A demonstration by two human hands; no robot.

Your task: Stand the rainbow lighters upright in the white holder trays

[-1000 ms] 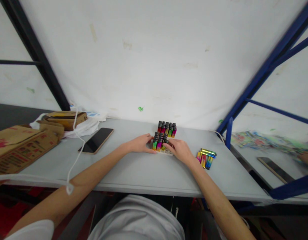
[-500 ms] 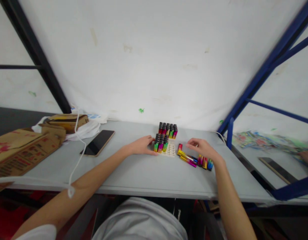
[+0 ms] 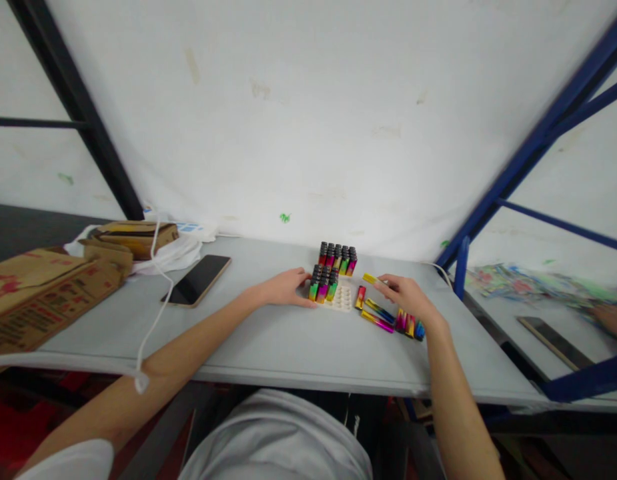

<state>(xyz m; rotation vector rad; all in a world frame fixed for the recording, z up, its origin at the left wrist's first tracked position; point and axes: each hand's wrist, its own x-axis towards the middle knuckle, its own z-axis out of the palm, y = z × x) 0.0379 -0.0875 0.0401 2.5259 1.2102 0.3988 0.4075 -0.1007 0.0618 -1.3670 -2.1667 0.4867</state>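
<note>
Several colourful lighters with black tops [image 3: 323, 284] stand upright in the left part of a white tray [image 3: 343, 298] with holes. My left hand [image 3: 287, 288] rests at the tray's left side, thumb and fingers apart around its edge. Raised just right of the tray, my right hand [image 3: 399, 292] pinches a yellow lighter [image 3: 369, 278]. Below that hand lie loose lighters [image 3: 377, 321], one red and gold lighter [image 3: 360, 297] and a row of several more [image 3: 409, 324]. Behind the tray stands another block of upright lighters [image 3: 337, 259].
A phone [image 3: 197, 281] lies on the grey table [image 3: 268, 347] at the left, beside a white cable [image 3: 158, 320] and cardboard boxes [image 3: 53, 293]. Blue metal framing [image 3: 513, 160] borders the right; beyond it are another phone [image 3: 555, 342] and a person's hand [image 3: 611, 320].
My right hand has taken hold of the yellow lighter from the loose ones and lifted it up and toward the tray. My left hand remains at the tray.
</note>
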